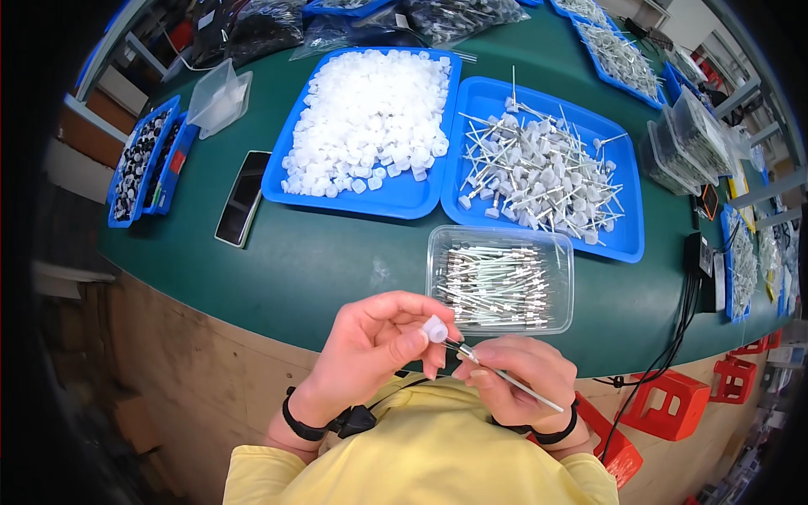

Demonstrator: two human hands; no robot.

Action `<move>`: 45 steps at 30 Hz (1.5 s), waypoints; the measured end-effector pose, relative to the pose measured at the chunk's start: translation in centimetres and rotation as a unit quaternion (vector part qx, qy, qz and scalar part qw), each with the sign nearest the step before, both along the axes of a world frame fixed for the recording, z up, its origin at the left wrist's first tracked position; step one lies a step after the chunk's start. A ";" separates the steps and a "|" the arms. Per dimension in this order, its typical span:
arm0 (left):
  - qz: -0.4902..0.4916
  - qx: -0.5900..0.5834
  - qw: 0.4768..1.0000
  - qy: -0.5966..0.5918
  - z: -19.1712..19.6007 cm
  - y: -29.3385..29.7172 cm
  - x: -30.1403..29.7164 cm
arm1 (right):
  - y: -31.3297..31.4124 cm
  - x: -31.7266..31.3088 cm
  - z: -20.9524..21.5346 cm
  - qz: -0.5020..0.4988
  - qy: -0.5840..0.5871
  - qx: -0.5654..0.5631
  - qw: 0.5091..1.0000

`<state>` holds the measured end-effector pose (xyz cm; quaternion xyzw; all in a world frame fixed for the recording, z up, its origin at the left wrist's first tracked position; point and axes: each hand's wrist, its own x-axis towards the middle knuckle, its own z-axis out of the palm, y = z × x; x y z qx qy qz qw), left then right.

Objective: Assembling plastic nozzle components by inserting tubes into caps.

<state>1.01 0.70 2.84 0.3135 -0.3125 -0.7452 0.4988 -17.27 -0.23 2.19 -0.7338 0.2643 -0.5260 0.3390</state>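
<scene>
Between the thumb and fingers of my left hand (374, 341) is a small white plastic cap (435, 329). My right hand (526, 374) pinches a thin metal rod (530, 391) with a pale shaft, its dark tip pointing at the cap. Whether the tip touches the cap or sits just short of it, I cannot tell. Just beyond my hands stands a clear plastic box (566, 295) full of similar rods. Behind it, a blue tray (282, 181) holds a heap of loose white caps. The blue tray (627, 227) to its right holds caps joined to rods.
A phone (242, 199) lies at the left, near small blue bins (126, 210) of black and white parts. Clear boxes (690, 139) are stacked at the right, beside black cables (690, 295). Red stools (669, 404) stand below the green table's edge (295, 332).
</scene>
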 end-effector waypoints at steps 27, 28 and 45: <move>-0.023 -0.031 0.996 0.078 -0.4 0.3 -0.1 | -0.5 -0.1 0.4 0.029 0.001 -0.026 0.999; -0.022 -0.031 0.996 0.077 -0.5 0.4 0.0 | -0.4 -0.1 0.4 0.031 0.001 -0.025 0.999; -0.006 -0.038 0.996 0.085 -1.1 0.1 0.1 | -0.3 0.0 0.7 0.017 0.021 -0.022 0.999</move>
